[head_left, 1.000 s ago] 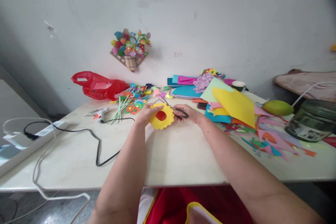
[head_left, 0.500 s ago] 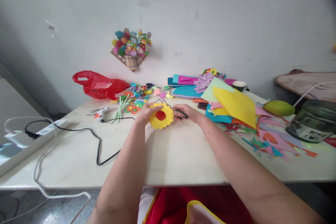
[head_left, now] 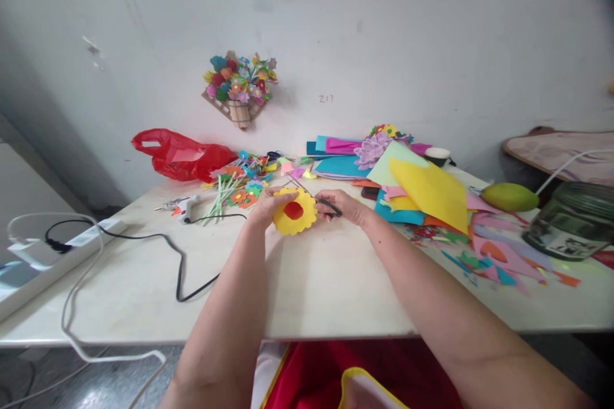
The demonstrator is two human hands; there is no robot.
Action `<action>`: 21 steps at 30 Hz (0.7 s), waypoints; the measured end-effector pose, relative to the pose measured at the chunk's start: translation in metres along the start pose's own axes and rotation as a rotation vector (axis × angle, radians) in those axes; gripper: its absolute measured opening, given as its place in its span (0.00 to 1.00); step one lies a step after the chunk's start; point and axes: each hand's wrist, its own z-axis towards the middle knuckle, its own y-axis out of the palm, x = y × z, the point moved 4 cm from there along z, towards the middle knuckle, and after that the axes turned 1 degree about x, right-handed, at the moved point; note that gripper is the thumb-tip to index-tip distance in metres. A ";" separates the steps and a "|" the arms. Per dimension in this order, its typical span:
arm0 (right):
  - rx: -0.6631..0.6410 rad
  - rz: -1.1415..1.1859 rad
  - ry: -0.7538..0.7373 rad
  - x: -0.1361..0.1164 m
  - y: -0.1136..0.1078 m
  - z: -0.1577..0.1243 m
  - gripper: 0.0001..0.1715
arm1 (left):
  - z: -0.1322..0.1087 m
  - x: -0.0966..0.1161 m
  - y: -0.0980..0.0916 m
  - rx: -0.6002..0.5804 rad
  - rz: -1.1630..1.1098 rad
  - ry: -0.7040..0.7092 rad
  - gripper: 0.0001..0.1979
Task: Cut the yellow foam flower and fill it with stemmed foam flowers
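Note:
My left hand (head_left: 268, 206) pinches the left edge of a yellow foam flower (head_left: 295, 212) with a red centre, holding it just above the white table (head_left: 307, 281). My right hand (head_left: 341, 206) grips black-handled scissors (head_left: 322, 203) whose blades reach up and left behind the flower's top edge. Both hands sit close together at the table's middle.
A glue gun (head_left: 186, 207) with a black cord (head_left: 178, 268) lies to the left, near a power strip (head_left: 71, 244). Foam flowers and green sticks (head_left: 240, 183), a red plastic bag (head_left: 182, 156), stacked coloured foam sheets (head_left: 412, 183), scraps (head_left: 494, 255), a mango (head_left: 508, 197) and a glass jar (head_left: 570, 220) crowd the back and right.

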 end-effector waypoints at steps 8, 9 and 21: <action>0.019 0.041 0.012 -0.006 0.004 -0.001 0.16 | 0.000 0.001 0.000 0.012 0.006 0.000 0.18; 0.020 0.038 0.009 -0.005 0.004 -0.001 0.16 | 0.000 0.001 0.000 0.014 0.006 -0.001 0.18; -0.009 0.026 -0.038 0.006 0.004 0.005 0.18 | 0.001 -0.001 -0.001 0.027 -0.037 0.006 0.16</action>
